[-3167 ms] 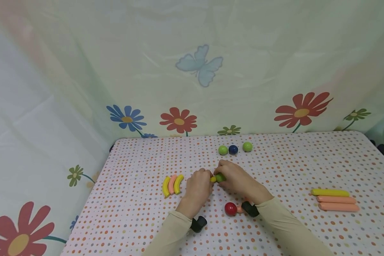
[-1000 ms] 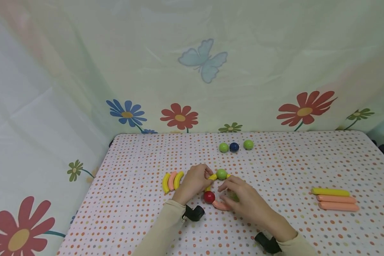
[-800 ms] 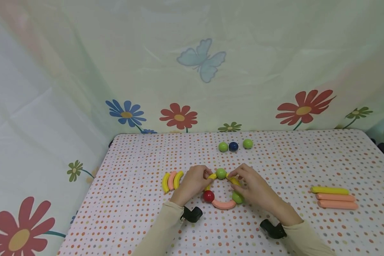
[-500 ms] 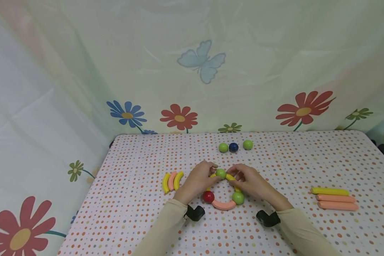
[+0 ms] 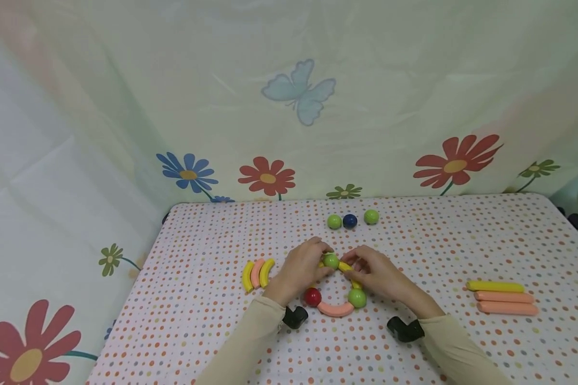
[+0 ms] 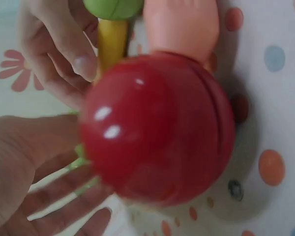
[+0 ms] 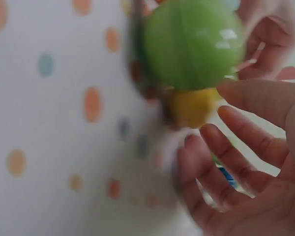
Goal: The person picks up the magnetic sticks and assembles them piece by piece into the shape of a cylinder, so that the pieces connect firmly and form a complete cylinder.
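On the table lies a closed ring of toy balls and curved sticks. My left hand [image 5: 302, 266] holds the far green ball [image 5: 331, 261] between thumb and fingers and covers most of the left yellow curved stick. My right hand [image 5: 378, 272] pinches the right yellow curved stick [image 5: 347, 267] with thumb and forefinger. A nearer green ball [image 5: 357, 298] sits at that stick's lower end. The pink curved stick [image 5: 335, 309] joins it to the red ball [image 5: 312, 297]. In the left wrist view the red ball [image 6: 157, 130] hides part of my left fingers.
Two green balls, one at left [image 5: 334, 222] and one at right [image 5: 371, 216], flank a dark blue ball [image 5: 350, 221] farther back. Left of the ring lie yellow and pink curved sticks [image 5: 256, 274]. Straight sticks, one yellow [image 5: 495, 286] and two pink [image 5: 507, 307], lie at right.
The loose red-and-pink piece is now part of the closed ring. My right hand has moved onto the right yellow curved stick; my left hand has shifted from the left stick to the far green ball.
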Demonstrator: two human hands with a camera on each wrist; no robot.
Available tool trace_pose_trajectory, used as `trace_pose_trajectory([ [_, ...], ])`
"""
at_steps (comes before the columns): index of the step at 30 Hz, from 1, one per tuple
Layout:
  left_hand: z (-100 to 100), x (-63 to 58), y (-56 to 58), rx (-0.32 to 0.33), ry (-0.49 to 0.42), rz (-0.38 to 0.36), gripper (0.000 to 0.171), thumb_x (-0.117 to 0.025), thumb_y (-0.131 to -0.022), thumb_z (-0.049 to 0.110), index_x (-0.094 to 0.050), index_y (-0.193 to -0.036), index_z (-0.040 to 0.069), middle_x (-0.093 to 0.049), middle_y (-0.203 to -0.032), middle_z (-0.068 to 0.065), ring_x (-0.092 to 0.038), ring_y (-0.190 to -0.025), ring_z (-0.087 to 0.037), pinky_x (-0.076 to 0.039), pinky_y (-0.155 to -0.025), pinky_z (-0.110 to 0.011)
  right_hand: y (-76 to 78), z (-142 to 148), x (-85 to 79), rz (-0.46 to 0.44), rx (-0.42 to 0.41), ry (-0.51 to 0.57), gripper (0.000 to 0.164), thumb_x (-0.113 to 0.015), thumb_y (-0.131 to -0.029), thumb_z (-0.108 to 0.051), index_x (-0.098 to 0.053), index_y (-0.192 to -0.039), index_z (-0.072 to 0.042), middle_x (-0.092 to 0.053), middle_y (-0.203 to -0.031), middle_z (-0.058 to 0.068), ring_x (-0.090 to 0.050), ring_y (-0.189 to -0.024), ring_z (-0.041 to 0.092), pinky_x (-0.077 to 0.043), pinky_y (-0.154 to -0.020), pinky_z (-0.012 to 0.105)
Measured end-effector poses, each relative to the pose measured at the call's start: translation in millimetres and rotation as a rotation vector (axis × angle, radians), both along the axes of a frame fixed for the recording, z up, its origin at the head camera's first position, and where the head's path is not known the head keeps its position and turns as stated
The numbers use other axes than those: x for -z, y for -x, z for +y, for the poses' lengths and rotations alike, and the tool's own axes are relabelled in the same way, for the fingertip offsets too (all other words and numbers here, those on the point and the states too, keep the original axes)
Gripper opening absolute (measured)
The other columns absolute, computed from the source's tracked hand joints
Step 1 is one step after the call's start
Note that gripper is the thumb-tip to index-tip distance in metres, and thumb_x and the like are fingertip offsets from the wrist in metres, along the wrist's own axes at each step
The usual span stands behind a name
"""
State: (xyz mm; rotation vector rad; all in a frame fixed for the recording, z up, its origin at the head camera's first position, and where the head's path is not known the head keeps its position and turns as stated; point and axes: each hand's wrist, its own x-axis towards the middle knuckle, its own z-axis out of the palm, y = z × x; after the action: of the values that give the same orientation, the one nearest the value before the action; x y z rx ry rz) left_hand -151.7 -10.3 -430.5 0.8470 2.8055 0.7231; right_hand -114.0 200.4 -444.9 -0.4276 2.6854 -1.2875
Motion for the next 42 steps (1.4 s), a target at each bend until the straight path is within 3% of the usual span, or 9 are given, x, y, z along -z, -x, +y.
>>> trace_pose_trajectory([
  [2,-6,-2.0,-5.1,-0.005,-0.002,0.016,0.043,-0.079,-0.096,0.03,-0.068,-0.132,0.01,-0.065,-0.124,-0.003,-0.063,-0.107,-0.013,-0.054,-0.093,-0.027,-6.7,4,-8.1,0.074,-0.049,-0.073,0.031,-0.078,-0.09,0.0,-0.068,-0.119,-0.001,-0.065,-0.11,0.008,-0.062,-0.094,0.02,-0.055,-0.076,0.031],
  [5,-21,-6.3,-15.1,0.03,-0.015,-0.004,0.037,-0.074,-0.1,0.032,-0.07,-0.13,0.011,-0.064,-0.123,-0.001,-0.061,-0.104,-0.012,-0.054,-0.089,-0.025,-21.8,8,-21.7,0.183,-0.164,-0.2,0.034,-0.083,-0.084,0.002,-0.072,-0.115,-0.009,-0.064,-0.111,0.001,-0.062,-0.102,0.022,-0.056,-0.081,0.039],
  [10,-42,-7.9,-27.9,0.224,0.078,0.0,0.03,-0.082,-0.093,0.03,-0.077,-0.117,0.014,-0.061,-0.118,0.005,-0.055,-0.1,-0.004,-0.049,-0.081,-0.016,-41.3,5,-28.4,0.265,-0.342,-0.318,0.041,-0.088,-0.076,0.007,-0.075,-0.104,-0.019,-0.061,-0.111,-0.006,-0.06,-0.102,0.018,-0.056,-0.078,0.035],
  [14,-46,-4.3,-34.6,0.319,0.136,0.042,0.031,-0.088,-0.087,0.024,-0.076,-0.115,0.016,-0.062,-0.118,0.006,-0.055,-0.106,-0.003,-0.048,-0.084,-0.013,-45.7,0,-21.1,0.312,-0.326,-0.359,0.037,-0.089,-0.074,0.009,-0.075,-0.098,-0.016,-0.061,-0.109,-0.004,-0.06,-0.1,0.018,-0.057,-0.076,0.033],
  [20,-46,0.1,-37.2,0.338,0.183,0.139,0.025,-0.088,-0.088,0.019,-0.078,-0.111,0.016,-0.067,-0.11,0.007,-0.057,-0.101,-0.005,-0.05,-0.084,-0.013,-42.1,-2,-13.5,0.36,-0.294,-0.374,0.031,-0.091,-0.075,0.005,-0.077,-0.099,-0.009,-0.061,-0.103,-0.003,-0.06,-0.095,0.016,-0.058,-0.075,0.032],
  [29,-50,-2.0,-37.6,0.318,0.252,0.215,0.026,-0.087,-0.088,0.024,-0.08,-0.113,0.018,-0.069,-0.11,0.007,-0.06,-0.101,-0.007,-0.051,-0.079,-0.015,-35.2,-6,-8.5,0.435,-0.288,-0.358,0.035,-0.088,-0.076,0.009,-0.079,-0.105,-0.008,-0.064,-0.107,-0.001,-0.063,-0.1,0.02,-0.059,-0.081,0.037],
  [34,-56,-2.9,-38.7,0.281,0.246,0.185,0.026,-0.087,-0.089,0.023,-0.079,-0.114,0.018,-0.068,-0.112,0.007,-0.058,-0.1,-0.006,-0.05,-0.078,-0.015,-32.2,-11,-8.6,0.402,-0.277,-0.377,0.036,-0.089,-0.077,0.006,-0.078,-0.107,-0.011,-0.065,-0.11,-0.002,-0.062,-0.103,0.02,-0.059,-0.084,0.039],
  [38,-59,-2.1,-38.0,0.194,0.12,0.093,0.031,-0.084,-0.092,0.028,-0.076,-0.118,0.013,-0.064,-0.118,0.003,-0.058,-0.095,-0.006,-0.05,-0.079,-0.015,-29.9,-5,-12.1,0.295,-0.291,-0.322,0.038,-0.087,-0.081,0.001,-0.076,-0.114,-0.014,-0.063,-0.114,-0.004,-0.061,-0.106,0.019,-0.058,-0.087,0.042],
  [42,-59,3.0,-32.6,0.021,-0.1,-0.033,0.034,-0.076,-0.099,0.023,-0.069,-0.127,0.004,-0.062,-0.122,-0.005,-0.062,-0.099,-0.013,-0.053,-0.082,-0.02,-25.0,19,-19.6,0.168,-0.276,-0.181,0.037,-0.084,-0.089,-0.01,-0.071,-0.123,-0.015,-0.063,-0.12,-0.002,-0.063,-0.106,0.019,-0.057,-0.084,0.038],
])
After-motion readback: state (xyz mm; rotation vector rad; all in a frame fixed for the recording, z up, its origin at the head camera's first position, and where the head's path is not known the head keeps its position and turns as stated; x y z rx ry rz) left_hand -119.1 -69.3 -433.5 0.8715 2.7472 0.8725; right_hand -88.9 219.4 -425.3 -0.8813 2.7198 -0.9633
